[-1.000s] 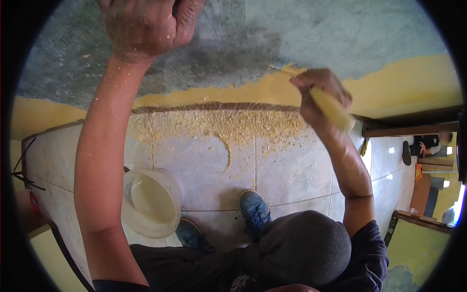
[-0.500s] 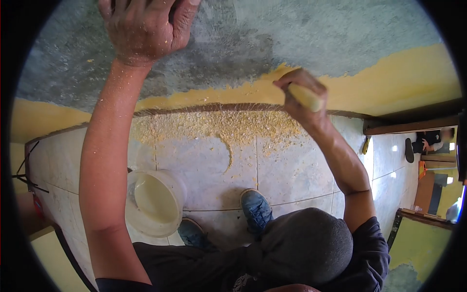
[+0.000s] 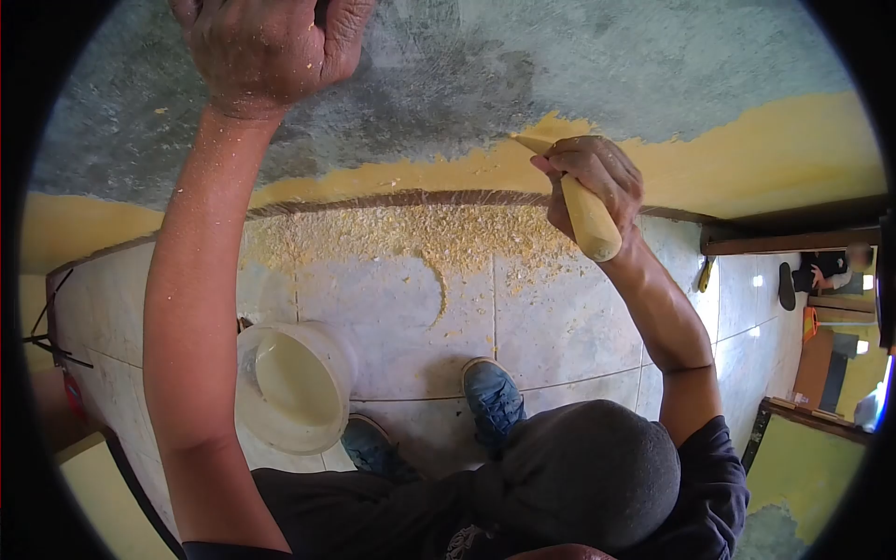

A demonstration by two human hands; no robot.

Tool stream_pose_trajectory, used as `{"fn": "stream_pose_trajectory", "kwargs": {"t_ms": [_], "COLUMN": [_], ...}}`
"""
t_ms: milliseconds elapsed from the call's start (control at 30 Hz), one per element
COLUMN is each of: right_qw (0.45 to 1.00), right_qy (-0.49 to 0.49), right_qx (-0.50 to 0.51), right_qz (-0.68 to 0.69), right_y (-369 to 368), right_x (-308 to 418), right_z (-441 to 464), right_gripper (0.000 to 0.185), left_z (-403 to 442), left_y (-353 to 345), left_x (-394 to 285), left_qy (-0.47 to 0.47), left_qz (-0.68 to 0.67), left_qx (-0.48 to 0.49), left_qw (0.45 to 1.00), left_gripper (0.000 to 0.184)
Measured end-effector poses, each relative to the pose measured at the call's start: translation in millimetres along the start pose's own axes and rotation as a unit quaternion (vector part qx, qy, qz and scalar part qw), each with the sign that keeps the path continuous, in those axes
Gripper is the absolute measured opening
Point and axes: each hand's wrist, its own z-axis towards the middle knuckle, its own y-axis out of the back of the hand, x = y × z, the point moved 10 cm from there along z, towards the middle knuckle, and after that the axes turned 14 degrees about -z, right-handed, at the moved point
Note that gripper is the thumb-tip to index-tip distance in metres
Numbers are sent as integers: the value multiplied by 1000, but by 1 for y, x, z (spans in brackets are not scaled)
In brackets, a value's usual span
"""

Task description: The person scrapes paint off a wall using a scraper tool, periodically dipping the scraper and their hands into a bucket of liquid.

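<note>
My right hand (image 3: pixel 607 177) is wrapped around the pale yellow handle of a scraper (image 3: pixel 590 217). The tool's tip meets the wall at the edge of the remaining yellow paint (image 3: pixel 485 168); its blade is seen nearly edge-on. Above that band the wall (image 3: pixel 448 70) shows bare grey, mottled plaster. Higher up on the left, my left hand (image 3: pixel 271 51) rests against the grey surface, thumb apart, with its fingertips cut off by the frame's top. Yellow and white paint flakes (image 3: pixel 401 233) lie along the wall's foot.
A white plastic bucket (image 3: pixel 343 373) stands on the tiled floor (image 3: pixel 401 317), left of my shoes (image 3: pixel 490 392). A doorway opens at the right, where another person (image 3: pixel 821 271) sits. Thin black rods (image 3: pixel 56 322) stick out at the far left.
My right hand has shifted slightly right and down, and the scraper, blurred before, is now sharp. My left hand has slid a little up and left.
</note>
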Motion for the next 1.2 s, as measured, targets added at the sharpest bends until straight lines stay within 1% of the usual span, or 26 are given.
{"fn": "stream_pose_trajectory", "kwargs": {"t_ms": [33, 67, 100, 167, 200, 267, 300, 333, 367, 400, 500, 533, 567, 633, 700, 767, 800, 867, 900, 967, 1000, 1033, 1100, 1133, 1167, 1200], "right_qw": [1000, 1000, 996, 999, 998, 999, 999, 999, 998, 998, 998, 997, 997, 999, 992, 996, 995, 998, 998, 996, 991, 991, 997, 996, 996, 997], "right_qy": [-10, -2, -17, 13, 9, 1, 2, -11, -23, 36, 42, 45, 46, 24, 80, 43, 44, 38, 38, 34, 59, 61, 58, 67, 66, 68], "right_qx": [-6, 27, 84, 50, 57, 12, 12, 33, 52, 48, 49, 36, 35, 45, 82, 77, 80, 32, 32, 74, 116, 116, 41, 8, 7, 8], "right_qz": [12, 14, 20, -3, 1, -33, -34, -1, 30, -26, -25, -47, -47, 15, -51, -30, -29, -28, -27, -32, -41, -37, -32, -57, -57, -37], "right_y": [-4, -17, -25, -18, -12, 11, -1, -29, -46, -43, -18, -5, -11, -28, -45, -37, -33, -15, -28, -77, -70, -62, -29, -16, -23, -35], "right_x": [-5, -5, -7, -1, 3, 6, 1, -11, -18, 1, 14, 20, 17, 4, 23, 21, 22, 18, 17, 5, 19, 22, 30, 35, 32, 29], "right_z": [-7, -13, -13, -8, -5, 6, -6, -29, -38, -33, -9, -4, -6, -20, -27, -15, -13, -10, -23, -55, -44, -32, -17, -8, -13, -23], "right_gripper": [16, 17, 14, 12, 12, 15, 15, 17, 18, 17, 17, 21, 21, 25, 22, 21, 21, 20, 20, 19, 18, 18, 18, 17, 17, 16], "left_z": [0, 2, 5, 3, 5, 13, 6, 0, -2, 2, -1, -2, -1, -1, 2, 2, 1, 1, -1, -2, 0, 3, -3, -3, -3, -2], "left_y": [1, 1, 0, 1, 7, 7, -1, -5, -3, -3, 2, 1, 0, 0, 0, 1, 0, 0, -2, -2, -1, -1, 2, 1, -2, -2], "left_x": [-1, 2, 6, 3, -9, -1, 8, 9, 4, 8, 0, 2, 3, 1, 4, 3, 2, 2, 2, 4, 6, 6, 1, 2, 3, 4], "left_qy": [12, 22, 21, 8, 12, 181, 182, 94, 4, 1, -3, -7, -13, 2, 16, 14, 17, 18, 18, 6, 3, 4, 14, 12, 7, 6], "left_qz": [-10, -18, -14, -20, -27, -68, -68, -35, 1, 6, -7, 2, 12, -5, -22, -19, -19, -7, -7, -19, -17, -13, -21, -11, 0, 1], "left_qx": [-3, -7, -10, -24, -18, 67, 66, 17, -33, -37, -33, -25, -20, -26, -34, -40, -38, -39, -38, -95, -96, -94, -82, -61, -43, -45], "left_qw": [1000, 1000, 1000, 999, 999, 979, 979, 995, 999, 999, 999, 1000, 1000, 1000, 999, 999, 999, 999, 999, 995, 995, 995, 996, 998, 999, 999], "left_gripper": [50, 50, 50, 50, 50, 50, 50, 50, 50, 50, 50, 49, 49, 49, 49, 49, 49, 48, 48, 48, 48, 48, 48, 48, 48, 48]}}
